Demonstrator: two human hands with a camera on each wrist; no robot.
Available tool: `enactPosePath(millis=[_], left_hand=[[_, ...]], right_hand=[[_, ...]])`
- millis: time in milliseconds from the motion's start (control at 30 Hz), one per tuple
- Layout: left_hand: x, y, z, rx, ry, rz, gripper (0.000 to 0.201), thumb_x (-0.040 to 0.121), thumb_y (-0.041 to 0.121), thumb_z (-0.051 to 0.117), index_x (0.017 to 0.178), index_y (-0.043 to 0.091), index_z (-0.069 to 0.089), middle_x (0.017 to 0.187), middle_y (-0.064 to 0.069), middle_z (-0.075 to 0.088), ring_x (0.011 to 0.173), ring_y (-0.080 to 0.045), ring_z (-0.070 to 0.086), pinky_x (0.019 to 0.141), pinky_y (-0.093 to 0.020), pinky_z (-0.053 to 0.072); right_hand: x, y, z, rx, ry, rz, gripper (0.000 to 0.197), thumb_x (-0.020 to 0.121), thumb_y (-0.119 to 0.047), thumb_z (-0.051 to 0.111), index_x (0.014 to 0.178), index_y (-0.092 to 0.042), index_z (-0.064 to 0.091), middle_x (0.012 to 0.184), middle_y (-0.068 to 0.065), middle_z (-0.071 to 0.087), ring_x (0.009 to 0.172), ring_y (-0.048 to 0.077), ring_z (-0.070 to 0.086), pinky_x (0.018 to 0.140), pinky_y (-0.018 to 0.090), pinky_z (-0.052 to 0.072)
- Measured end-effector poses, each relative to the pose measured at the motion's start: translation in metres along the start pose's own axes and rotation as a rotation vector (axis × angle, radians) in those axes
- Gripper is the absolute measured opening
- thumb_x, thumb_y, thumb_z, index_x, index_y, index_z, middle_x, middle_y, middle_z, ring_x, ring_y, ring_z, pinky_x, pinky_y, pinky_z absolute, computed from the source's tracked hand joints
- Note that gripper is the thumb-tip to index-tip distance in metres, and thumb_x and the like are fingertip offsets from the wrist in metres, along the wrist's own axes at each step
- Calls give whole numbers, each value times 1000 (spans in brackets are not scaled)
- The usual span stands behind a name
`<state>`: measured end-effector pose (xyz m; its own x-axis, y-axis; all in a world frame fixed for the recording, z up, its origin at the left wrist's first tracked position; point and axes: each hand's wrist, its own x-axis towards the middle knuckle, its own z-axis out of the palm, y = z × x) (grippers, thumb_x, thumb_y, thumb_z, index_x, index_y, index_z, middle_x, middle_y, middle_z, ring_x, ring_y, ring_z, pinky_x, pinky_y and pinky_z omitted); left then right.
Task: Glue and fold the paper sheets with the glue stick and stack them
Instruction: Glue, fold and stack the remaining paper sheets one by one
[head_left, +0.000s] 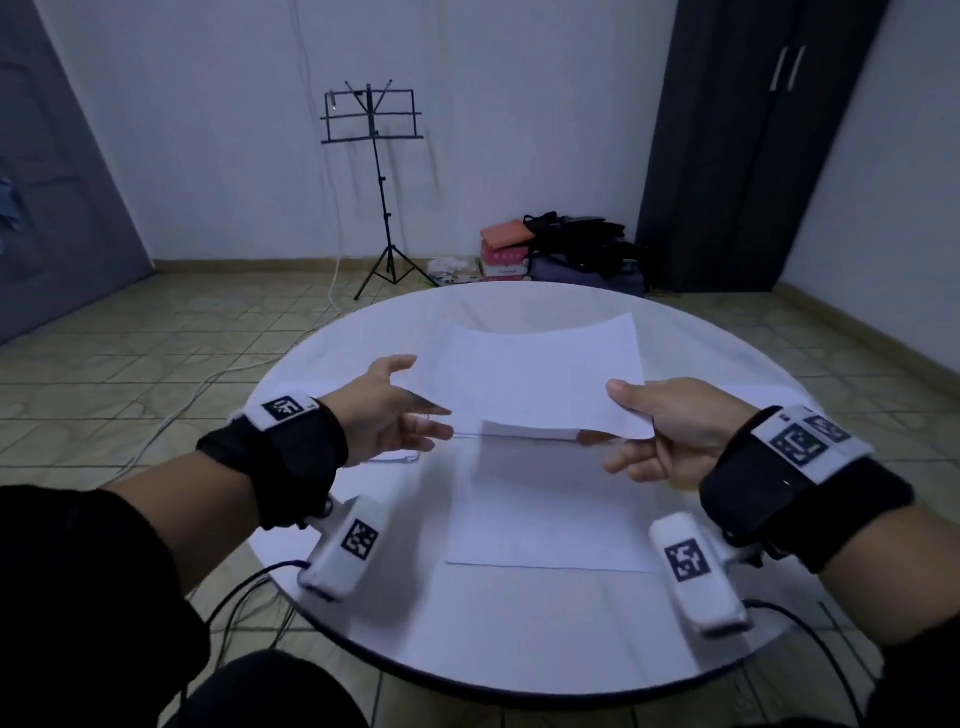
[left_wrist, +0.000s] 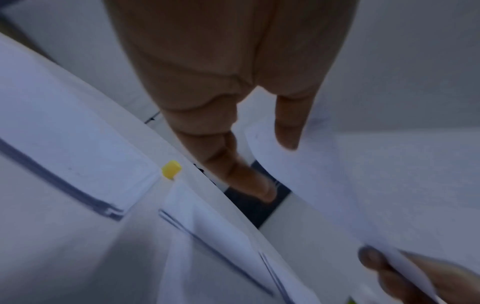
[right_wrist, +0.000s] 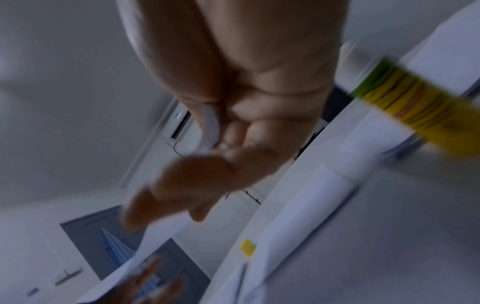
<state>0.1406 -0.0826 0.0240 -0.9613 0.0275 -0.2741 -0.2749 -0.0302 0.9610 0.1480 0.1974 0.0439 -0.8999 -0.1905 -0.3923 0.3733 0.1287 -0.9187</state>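
Observation:
Over the round white table (head_left: 519, 649) a white paper sheet (head_left: 540, 374) hangs in the air. My right hand (head_left: 623, 421) pinches its near right corner between thumb and fingers. My left hand (head_left: 423, 397) is spread at the sheet's left edge, with the thumb above and straight fingers below. The left wrist view shows the same sheet (left_wrist: 376, 185) beside that hand (left_wrist: 278, 168). A second sheet (head_left: 545, 519) lies flat in front of me. Folded paper (head_left: 530, 430) lies under the raised sheet. A yellow-green glue stick (right_wrist: 415, 107) lies on the table, blurred, in the right wrist view.
A small yellow piece (left_wrist: 171, 169) sits near the table's rim. On the floor beyond the table stand a music stand (head_left: 382, 182), boxes and bags (head_left: 550, 249) and a dark cupboard (head_left: 753, 145). Cables trail from both wrists over the table's near edge.

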Motion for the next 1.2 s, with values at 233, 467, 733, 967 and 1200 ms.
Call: enactPosePath(millis=[233, 467, 733, 967, 1200], left_hand=[[-10, -19, 36, -50, -10, -8, 10, 99, 10, 39, 96, 18, 43, 82, -10, 51, 50, -24, 60, 50, -31, 56], [-1, -39, 32, 514, -161, -86, 22, 81, -7, 68, 96, 9, 70, 87, -8, 67, 66, -11, 64, 66, -18, 57], [1, -43, 29, 857, -222, -35, 19, 82, 2, 71, 88, 20, 70, 87, -8, 59, 58, -8, 60, 62, -18, 57], [8, -44, 27, 1037, -281, -75, 26, 78, 5, 75, 87, 28, 65, 72, 4, 56, 57, -11, 58, 57, -11, 48], [13, -48, 26, 1011, -298, -85, 22, 77, 5, 76, 80, 24, 65, 63, 7, 61, 54, -9, 58, 54, -11, 47]], right_hand=[[-5, 31, -29, -142, 72, 64, 34, 100, -34, 43, 119, -7, 54, 81, 14, 70, 36, 16, 51, 32, 16, 33], [-2, 48, -38, -156, 104, 129, 32, 92, -28, 60, 115, -8, 51, 100, 4, 57, 39, 14, 56, 32, 16, 33], [4, 51, -33, -672, 71, 257, 28, 81, -19, 74, 70, -7, 51, 56, 12, 59, 54, 26, 60, 35, 17, 28], [10, 51, -24, -857, 86, 285, 39, 79, -22, 75, 58, -9, 46, 52, 11, 61, 63, 27, 48, 42, 24, 29], [13, 58, -23, -875, 132, 248, 39, 80, -12, 74, 56, -8, 44, 46, 8, 55, 28, 13, 39, 35, 17, 28]])
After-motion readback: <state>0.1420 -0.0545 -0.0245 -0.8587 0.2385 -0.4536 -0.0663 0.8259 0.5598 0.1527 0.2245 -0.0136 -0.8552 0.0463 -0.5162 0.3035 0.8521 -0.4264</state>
